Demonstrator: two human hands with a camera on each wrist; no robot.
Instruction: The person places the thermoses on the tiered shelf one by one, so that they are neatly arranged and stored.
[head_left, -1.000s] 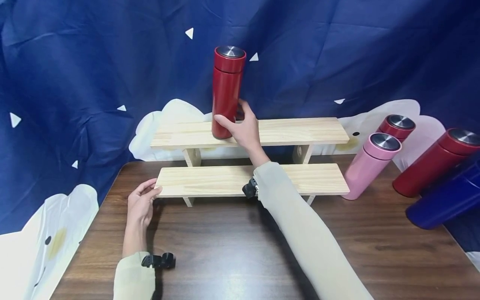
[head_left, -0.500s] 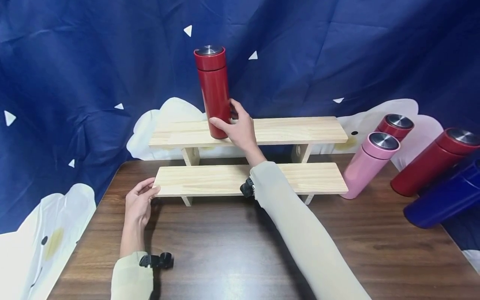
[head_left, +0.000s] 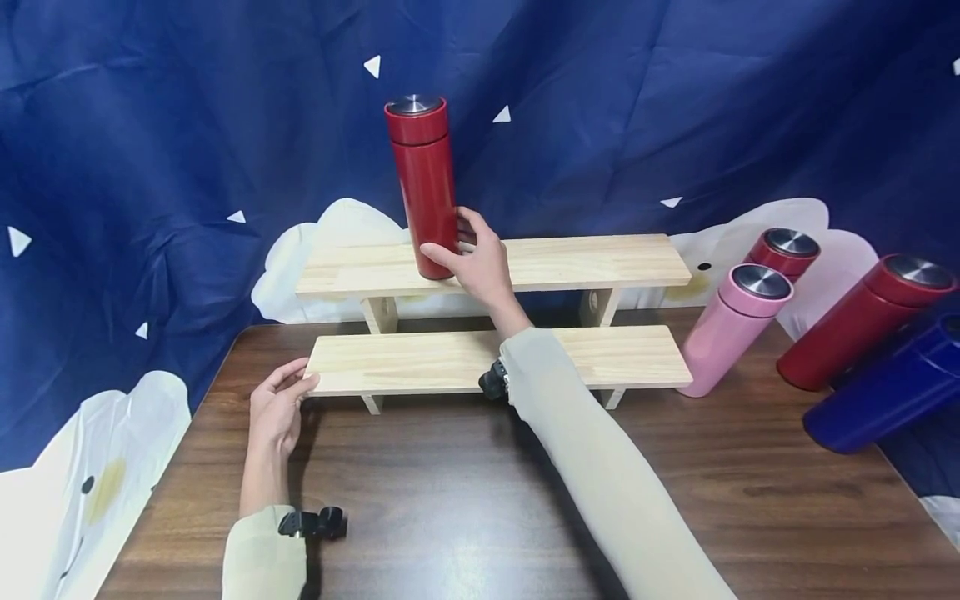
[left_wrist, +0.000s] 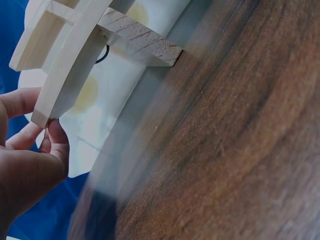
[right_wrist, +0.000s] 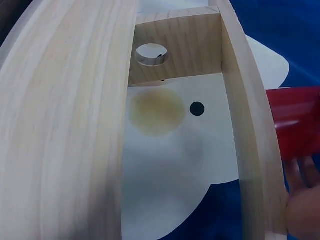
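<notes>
My right hand (head_left: 483, 262) grips the lower part of a red thermos bottle (head_left: 424, 183) with a steel-topped lid. The bottle's base is at the upper board of a two-tier wooden shelf (head_left: 592, 260), left of its middle, and its top leans a little left in the head view. In the right wrist view, the red bottle (right_wrist: 297, 122) shows beyond the upper board, with the fingers (right_wrist: 302, 172) against it. My left hand (head_left: 275, 408) pinches the left end of the lower board (head_left: 390, 364); the left wrist view has thumb and fingers on either side of the board's end (left_wrist: 44, 107).
At the right stand a pink thermos bottle (head_left: 731, 337), another red one (head_left: 782, 252) partly behind it, a larger red one (head_left: 855, 333) and a blue one (head_left: 885, 392). A dark wooden table (head_left: 420, 492) carries the shelf; a blue curtain (head_left: 600, 125) hangs behind.
The right hand has shifted the red thermos bottle a little left along the upper board, its top tipping left; over the last half second it hardly moves. The left hand keeps its hold.
</notes>
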